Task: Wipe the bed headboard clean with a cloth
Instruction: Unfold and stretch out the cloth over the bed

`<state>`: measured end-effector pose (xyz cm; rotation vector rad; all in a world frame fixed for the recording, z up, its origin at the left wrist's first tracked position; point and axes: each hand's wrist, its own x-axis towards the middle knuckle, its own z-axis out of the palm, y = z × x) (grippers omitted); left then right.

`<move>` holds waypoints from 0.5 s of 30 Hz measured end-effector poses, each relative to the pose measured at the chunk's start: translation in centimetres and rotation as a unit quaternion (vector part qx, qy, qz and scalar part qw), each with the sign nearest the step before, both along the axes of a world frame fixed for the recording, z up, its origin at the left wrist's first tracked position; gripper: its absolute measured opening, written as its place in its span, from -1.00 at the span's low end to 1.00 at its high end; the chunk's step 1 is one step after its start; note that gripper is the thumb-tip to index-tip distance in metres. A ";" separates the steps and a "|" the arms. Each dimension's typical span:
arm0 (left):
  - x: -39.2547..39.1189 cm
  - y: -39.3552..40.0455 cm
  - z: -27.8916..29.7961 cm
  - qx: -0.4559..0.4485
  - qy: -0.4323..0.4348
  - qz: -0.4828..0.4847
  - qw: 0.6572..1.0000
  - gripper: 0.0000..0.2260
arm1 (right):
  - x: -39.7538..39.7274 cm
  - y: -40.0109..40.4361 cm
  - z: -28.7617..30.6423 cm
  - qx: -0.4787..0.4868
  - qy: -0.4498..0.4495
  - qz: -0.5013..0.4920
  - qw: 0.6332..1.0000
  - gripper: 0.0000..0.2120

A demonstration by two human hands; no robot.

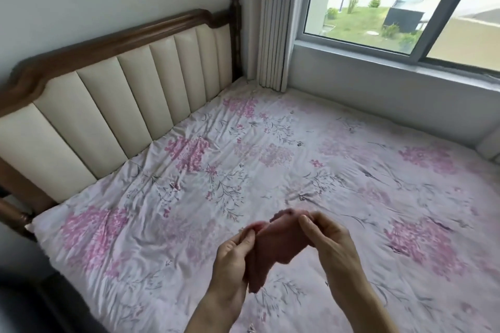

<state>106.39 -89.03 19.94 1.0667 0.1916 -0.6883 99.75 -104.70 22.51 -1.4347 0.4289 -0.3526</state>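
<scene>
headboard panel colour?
Cream padded headboard panels, vertically channelled, in a dark brown wooden frame; head view.

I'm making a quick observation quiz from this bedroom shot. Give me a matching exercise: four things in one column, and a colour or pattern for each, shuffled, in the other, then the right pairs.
Things:
1. cloth
2. headboard panels
3. headboard frame
4. bedsheet

Descriptions:
A. dark brown wood
B. white with pink flowers
C. plain pink, held between both hands
D. cream padding in upright strips

Pairs: 1-C, 2-D, 3-A, 4-B

The left hand and the right hand each pinch an upper corner of the cloth above the bedsheet.
</scene>
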 end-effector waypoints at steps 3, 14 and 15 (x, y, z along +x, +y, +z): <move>-0.9 -1.1 -1.1 0.020 0.023 -0.006 1.000 -0.75 | -3.0 -1.6 -1.0 0.006 0.033 -0.052 0.998 -0.86; -7.3 -5.7 0.1 0.077 -0.159 -0.035 0.984 -0.64 | -12.6 -6.3 -1.9 -0.016 0.070 -0.146 0.987 -0.74; -7.8 -5.7 0.2 0.083 -0.178 -0.051 0.979 -0.54 | -13.4 -6.7 -2.0 -0.029 0.073 -0.128 0.989 -0.67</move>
